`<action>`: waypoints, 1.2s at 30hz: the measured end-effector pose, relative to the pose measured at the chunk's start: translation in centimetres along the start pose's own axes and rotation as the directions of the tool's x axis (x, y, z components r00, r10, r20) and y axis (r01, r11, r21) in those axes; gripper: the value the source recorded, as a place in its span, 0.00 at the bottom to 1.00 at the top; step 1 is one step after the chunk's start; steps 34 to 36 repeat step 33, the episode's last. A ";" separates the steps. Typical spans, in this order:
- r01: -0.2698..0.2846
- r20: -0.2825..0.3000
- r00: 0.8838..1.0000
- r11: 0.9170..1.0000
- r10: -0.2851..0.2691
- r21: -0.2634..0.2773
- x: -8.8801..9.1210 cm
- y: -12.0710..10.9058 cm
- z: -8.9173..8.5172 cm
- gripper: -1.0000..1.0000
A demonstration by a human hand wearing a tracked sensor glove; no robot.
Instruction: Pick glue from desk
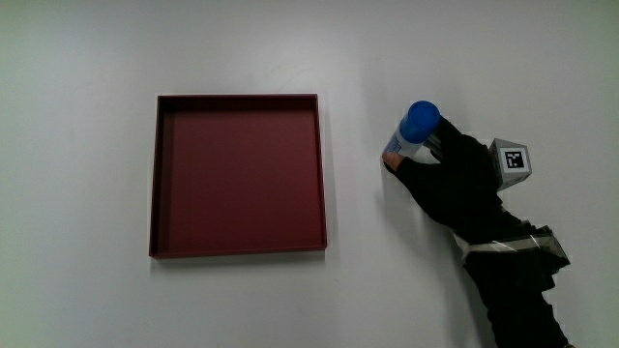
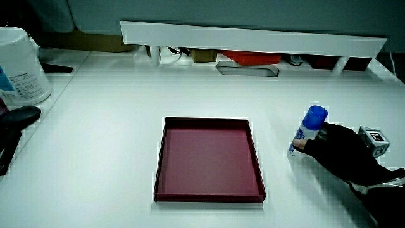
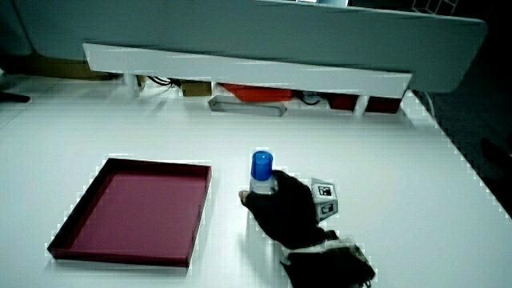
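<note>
My hand point(image 1: 462, 188) grips the glue point(image 1: 412, 133) standing upright on the tabletop point(image 1: 77, 58), fingers wrapped around its body.

A bare strip of white table point(image 1: 358, 222) lies between the red tray point(image 1: 238, 174) and the hand point(image 1: 462, 184), which is closed around the blue-capped glue stick point(image 1: 414, 130). The tray's low walls are the only obstacle near the hand. In a side view a white canister point(image 2: 20, 66) stands at the table's edge, well apart from the tray
</note>
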 end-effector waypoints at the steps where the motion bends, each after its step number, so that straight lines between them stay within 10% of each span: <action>1: 0.000 0.000 1.000 1.000 0.000 0.003 -0.1 0.0 0.0 0.91; 20: -0.103 0.067 0.992 0.995 0.104 -0.016 -4.3 1.1 -0.9 1.00; 36: -0.259 0.017 0.964 0.950 0.266 -0.172 -10.5 3.0 -7.5 1.00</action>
